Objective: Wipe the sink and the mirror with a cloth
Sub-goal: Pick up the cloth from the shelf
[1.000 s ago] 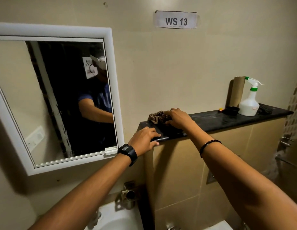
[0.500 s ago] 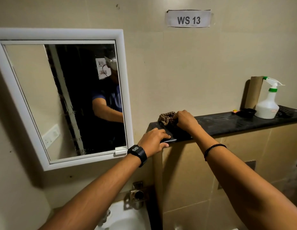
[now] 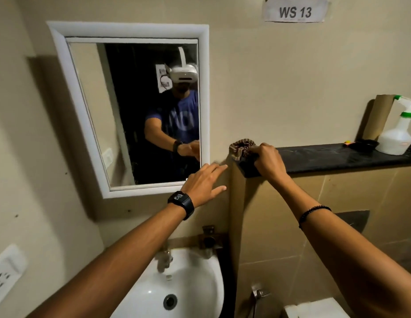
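— What did the cloth (image 3: 242, 149) look like when we saw it?

— Brown, striped and bunched into a crumpled wad. It sat at the left end of the dark stone ledge (image 3: 333, 157), close to the corner by the wall.

— And the hands?

— We saw the right hand (image 3: 267, 160) lying over the ledge's end with its fingers curled onto the cloth, pinching its near edge. The left hand (image 3: 203, 182) hung in the air just left of the ledge, fingers spread and empty, touching nothing we could make out. A black watch (image 3: 181, 204) sat on that wrist, a dark bracelet (image 3: 313, 214) on the other.

— What lay around them?

— The white-framed mirror (image 3: 90, 125) hung on the wall to the left, a person in a blue shirt reflected in it. The white sink (image 3: 200, 294) was below, under the left forearm. Far along the ledge stood a white spray bottle (image 3: 396, 136) with green trim, beside a cardboard tube (image 3: 378, 115). A paper label (image 3: 295, 11) reading WS 13 was stuck high on the wall.
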